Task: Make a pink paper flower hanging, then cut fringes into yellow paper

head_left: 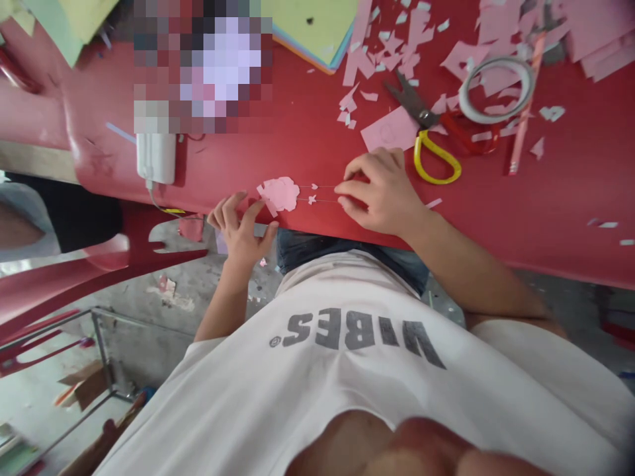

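at left hand (241, 228), pink cutout (282, 194); shirt (278, 396): "vibes"

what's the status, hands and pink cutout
Left hand at edge of pink cutout. Right hand at thin strands. Scissors near right hand, clear of cutout.

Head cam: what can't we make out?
Head view: bright pale object; identity lost to pixelation.
Head view: two threadlike lines by bare right hand; too fine to tell if gripped.
Head view: sketch on pink paper rectangle; too faint.
Head view: shiny red object; cut off by left edge.
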{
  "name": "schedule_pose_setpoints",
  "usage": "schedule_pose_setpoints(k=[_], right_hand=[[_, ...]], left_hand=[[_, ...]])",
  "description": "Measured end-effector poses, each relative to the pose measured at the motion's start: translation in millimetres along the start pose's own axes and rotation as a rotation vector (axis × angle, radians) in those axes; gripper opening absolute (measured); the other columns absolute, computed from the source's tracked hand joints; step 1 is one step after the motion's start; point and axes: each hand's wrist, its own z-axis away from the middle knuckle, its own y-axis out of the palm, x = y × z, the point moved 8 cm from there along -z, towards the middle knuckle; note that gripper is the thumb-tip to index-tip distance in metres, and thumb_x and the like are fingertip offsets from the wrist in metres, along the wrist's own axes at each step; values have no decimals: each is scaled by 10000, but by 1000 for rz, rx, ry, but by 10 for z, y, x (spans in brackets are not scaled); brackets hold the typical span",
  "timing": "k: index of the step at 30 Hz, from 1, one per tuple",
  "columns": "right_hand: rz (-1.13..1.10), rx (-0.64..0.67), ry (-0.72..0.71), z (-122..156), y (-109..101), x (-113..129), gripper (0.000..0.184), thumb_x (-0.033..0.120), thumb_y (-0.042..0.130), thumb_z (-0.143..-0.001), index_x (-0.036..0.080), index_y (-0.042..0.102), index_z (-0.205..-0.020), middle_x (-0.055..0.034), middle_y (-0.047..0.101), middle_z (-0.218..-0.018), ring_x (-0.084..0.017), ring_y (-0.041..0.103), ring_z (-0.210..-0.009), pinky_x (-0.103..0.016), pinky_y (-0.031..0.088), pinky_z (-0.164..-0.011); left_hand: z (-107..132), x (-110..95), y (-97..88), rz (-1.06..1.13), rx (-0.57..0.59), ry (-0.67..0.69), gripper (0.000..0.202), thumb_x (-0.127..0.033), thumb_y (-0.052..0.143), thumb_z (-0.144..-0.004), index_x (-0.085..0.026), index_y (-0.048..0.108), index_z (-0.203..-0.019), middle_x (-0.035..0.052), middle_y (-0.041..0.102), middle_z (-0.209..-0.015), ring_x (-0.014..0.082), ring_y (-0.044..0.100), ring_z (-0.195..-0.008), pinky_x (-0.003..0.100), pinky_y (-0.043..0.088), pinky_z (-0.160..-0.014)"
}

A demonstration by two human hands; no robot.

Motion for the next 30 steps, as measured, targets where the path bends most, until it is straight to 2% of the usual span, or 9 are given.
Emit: schedule_pose_setpoints(k=[4, 9, 15, 21, 23, 25, 28, 30], right_hand=[[76, 98, -119, 45, 174, 202, 243, 305, 609, -1070, 241, 833, -1138, -91, 667, -1387, -348, 537, -1270, -604, 307, -1108], [130, 138, -129, 54, 271, 220, 257, 272, 647, -1040, 241, 830, -1218, -102, 659, -1426, -357, 511, -1292, -612, 280, -1114], [151, 128, -129, 53, 278, 214, 268, 273, 629, -1045, 223, 828, -1216, -116, 666, -1430, -358, 526, -1283, -612, 293, -1109], [139, 92, -129, 63, 280, 183, 243, 272, 616, -1055, 219, 820, -1178, -106, 677, -1413, -348, 544, -1280, -603, 313, -1111], [125, 87, -123, 62, 284, 174, 231, 277, 614, -1059, 223, 818, -1155, -97, 681, -1405, -344, 548, -1274, -600, 314, -1113], [111, 82, -100, 54, 284, 168, 237, 281, 615, -1061, 228, 814, -1177, -96, 683, -1409, -345, 548, -1274, -600, 312, -1116], [96, 91, -62, 39, 293, 181, 290, 276, 629, -1052, 248, 797, -1287, -104, 671, -1459, -357, 533, -1303, -608, 295, -1122], [89, 112, -70, 37, 314, 210, 307, 268, 638, -1048, 261, 791, -1314, -99, 658, -1498, -359, 523, -1324, -610, 283, -1128]], left_hand=[[135, 105, 88, 33, -76, 102, 519, -664, 696, -968, -329, 842, -1337, 188, 638, -1554, 443, 539, -1402, 612, 355, -1200], [224, 200, 191, 71, -91, 194, 497, -650, 739, -934, -390, 846, -1344, 177, 613, -1573, 463, 491, -1398, 633, 339, -1191], [146, 389, 293, 90, 25, 85, 577, -758, 759, -886, -372, 864, -1301, 193, 598, -1598, 514, 435, -1471, 690, 233, -1254], [-213, 537, 119, 176, 60, -66, 991, -953, 677, -834, -297, 695, -1578, 210, 388, -1795, 544, 260, -1657, 699, 111, -1358], [-280, 518, 94, 188, 50, -57, 1018, -975, 636, -841, -286, 687, -1588, 202, 364, -1808, 527, 257, -1667, 680, 128, -1368], [-267, 450, 78, 181, -7, -39, 915, -939, 601, -891, -282, 751, -1511, 197, 434, -1759, 502, 333, -1621, 667, 187, -1353], [-130, 288, 80, 164, -109, -32, 723, -829, 593, -970, -268, 835, -1357, 203, 583, -1613, 453, 473, -1488, 637, 287, -1299], [-32, 199, 100, 150, -127, -64, 709, -804, 590, -985, -249, 835, -1353, 207, 615, -1579, 438, 495, -1461, 613, 313, -1280]])
